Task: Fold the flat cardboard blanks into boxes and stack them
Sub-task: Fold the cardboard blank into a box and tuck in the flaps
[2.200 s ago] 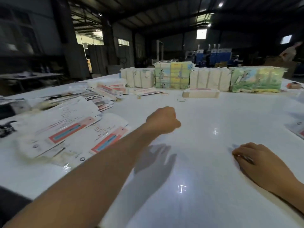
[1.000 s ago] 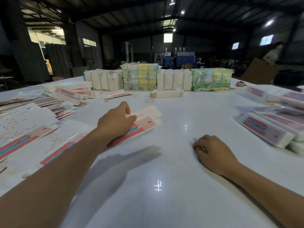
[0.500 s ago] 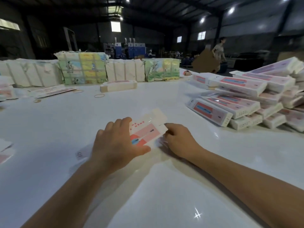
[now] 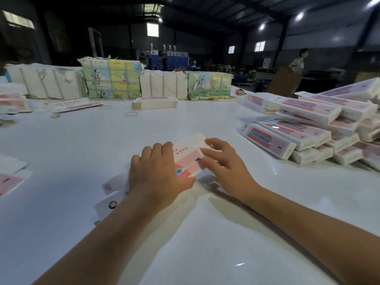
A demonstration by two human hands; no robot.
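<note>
While your left hand lies across the flat cardboard blank at mid-table, its fingers curve over the far edge and the thumb presses the near edge, so you grip it. Your right hand sits just beside, fingers loosely spread, fingertips touching the blank's right end; nothing pinched there. White flaps of the blank stick out left of your left wrist. Folded boxes lie piled at right on the white table. Wrapped bundles line the far edge. Rubber band lies loose before them. More blanks at far left.
</note>
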